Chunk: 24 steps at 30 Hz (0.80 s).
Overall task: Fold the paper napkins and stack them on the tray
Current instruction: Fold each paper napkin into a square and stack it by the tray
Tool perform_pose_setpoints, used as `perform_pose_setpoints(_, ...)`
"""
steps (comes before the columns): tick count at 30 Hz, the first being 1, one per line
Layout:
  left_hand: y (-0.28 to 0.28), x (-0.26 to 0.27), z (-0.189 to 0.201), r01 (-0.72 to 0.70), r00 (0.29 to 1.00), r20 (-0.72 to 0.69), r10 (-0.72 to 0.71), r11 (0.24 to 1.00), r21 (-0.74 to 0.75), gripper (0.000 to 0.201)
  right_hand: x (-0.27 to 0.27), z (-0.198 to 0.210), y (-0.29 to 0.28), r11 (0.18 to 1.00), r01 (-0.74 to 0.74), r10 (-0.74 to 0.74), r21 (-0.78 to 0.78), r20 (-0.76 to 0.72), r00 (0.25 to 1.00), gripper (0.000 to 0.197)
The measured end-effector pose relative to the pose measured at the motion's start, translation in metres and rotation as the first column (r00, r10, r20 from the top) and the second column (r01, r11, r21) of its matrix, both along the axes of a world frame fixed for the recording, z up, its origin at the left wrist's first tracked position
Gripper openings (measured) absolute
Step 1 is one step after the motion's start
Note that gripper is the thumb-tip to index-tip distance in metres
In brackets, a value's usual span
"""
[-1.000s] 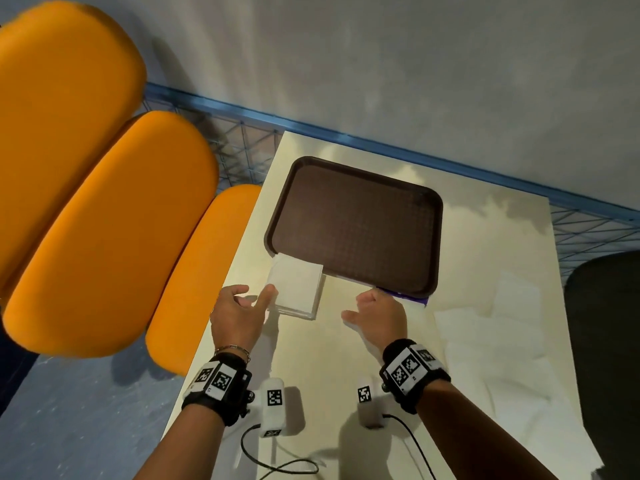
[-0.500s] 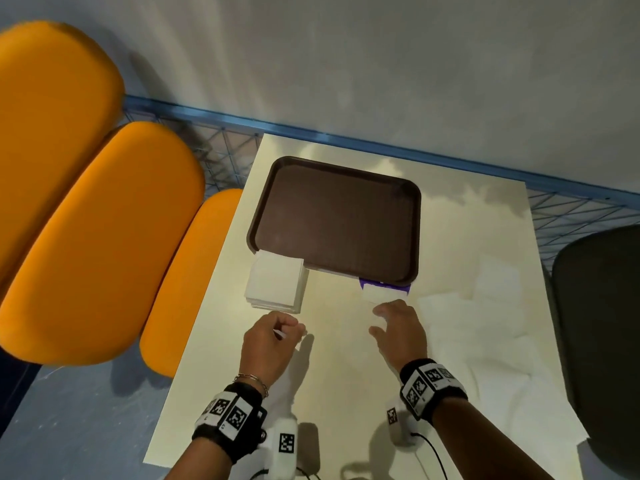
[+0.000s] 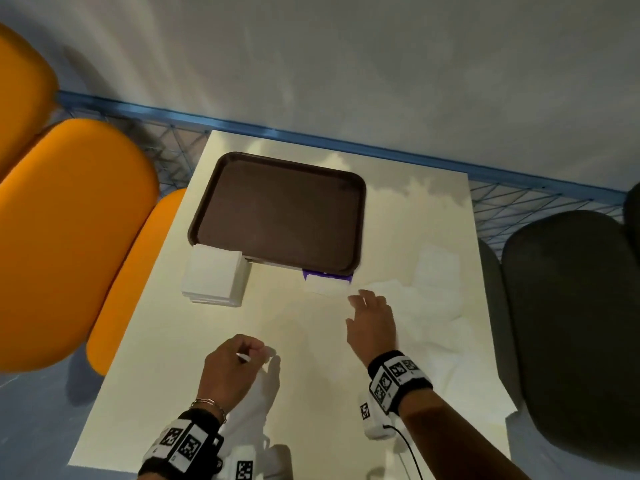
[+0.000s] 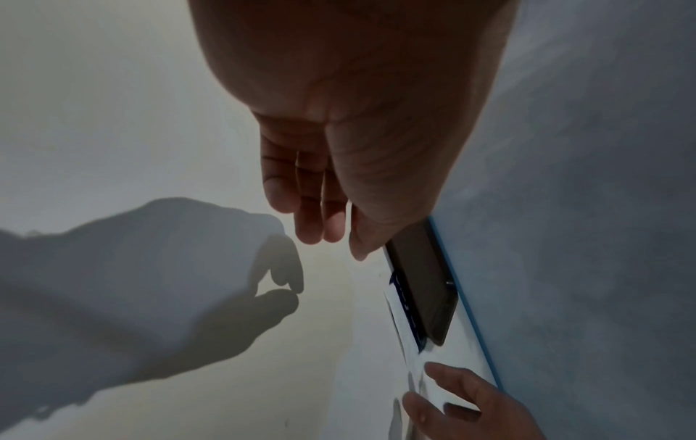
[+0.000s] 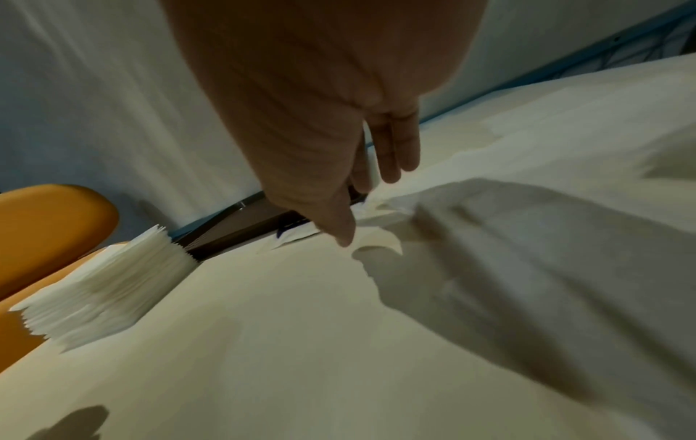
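The brown tray (image 3: pixel 207 202) lies bare on the pale table, its edge also showing in the right wrist view (image 5: pixel 233 232). A stack of folded white napkins (image 3: pixel 213 278) (image 5: pixel 101 282) sits against its near left corner. Loose unfolded napkins (image 3: pixel 433 306) spread over the table's right side. My right hand (image 3: pixel 363 301) (image 5: pixel 369 202) reaches over their left edge with fingers straight, thumb tip touching the paper. My left hand (image 3: pixel 258 355) (image 4: pixel 331 238) hovers above the bare table nearer to me, fingers loosely curled, holding nothing.
A purple and white wrapper (image 3: pixel 327 282) pokes out from under the tray's near right corner. Orange seats (image 3: pixel 79 237) stand left of the table, a dark chair (image 3: pixel 571 323) to the right. A wall (image 3: pixel 346 64) and blue wire rail (image 3: pixel 381 150) run behind.
Both hands have left the napkin stack and tray edge. The left drew back toward me; the right moved right onto the loose napkins.
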<state>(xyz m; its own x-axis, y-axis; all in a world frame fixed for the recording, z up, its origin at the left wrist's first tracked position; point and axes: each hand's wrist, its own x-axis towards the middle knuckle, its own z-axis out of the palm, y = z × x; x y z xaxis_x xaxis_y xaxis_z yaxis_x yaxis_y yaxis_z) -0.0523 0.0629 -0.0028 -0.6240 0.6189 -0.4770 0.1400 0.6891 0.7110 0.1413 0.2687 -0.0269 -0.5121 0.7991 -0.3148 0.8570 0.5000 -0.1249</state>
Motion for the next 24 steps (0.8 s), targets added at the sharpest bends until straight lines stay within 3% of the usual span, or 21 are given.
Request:
perform_pose_setpoints(4,0.02,0.037,0.002,0.051,0.999,0.009,-0.051,0.999,0.006,0.011,0.042,-0.001,0.02,0.985,0.168,-0.165,-0.043,0.047,0.985,0.074)
perform_pose_setpoints(7,0.039,0.068,0.0,0.072,0.997,0.03,-0.073,0.997,0.008,0.011,0.057,-0.005,0.034,0.981,0.159,-0.152,-0.107,0.074,0.986,0.075)
perform_pose_setpoints(12,0.07,0.108,-0.011,0.119,0.991,0.065,-0.118,0.993,-0.01,0.007,0.059,-0.007,0.039,0.993,0.042,-0.044,-0.109,-0.012,0.999,0.038)
perform_pose_setpoints(19,0.101,0.145,-0.023,0.113,0.99,0.085,-0.109,0.993,-0.038,0.009,0.075,0.006,0.059,0.977,-0.016,-0.026,-0.215,-0.193,0.981,0.016)
perform_pose_setpoints(21,0.104,0.152,-0.024,0.12,0.989,0.098,-0.115,0.992,-0.047,0.012,0.082,0.01,0.067,0.963,-0.111,0.065,-0.246,-0.191,0.979,0.02)
perform_pose_setpoints(24,0.105,0.161,-0.028,0.12,0.988,0.102,-0.111,0.99,-0.077,0.017,0.088,0.008,0.077,0.922,-0.214,0.175,-0.323,-0.146,0.974,0.055)
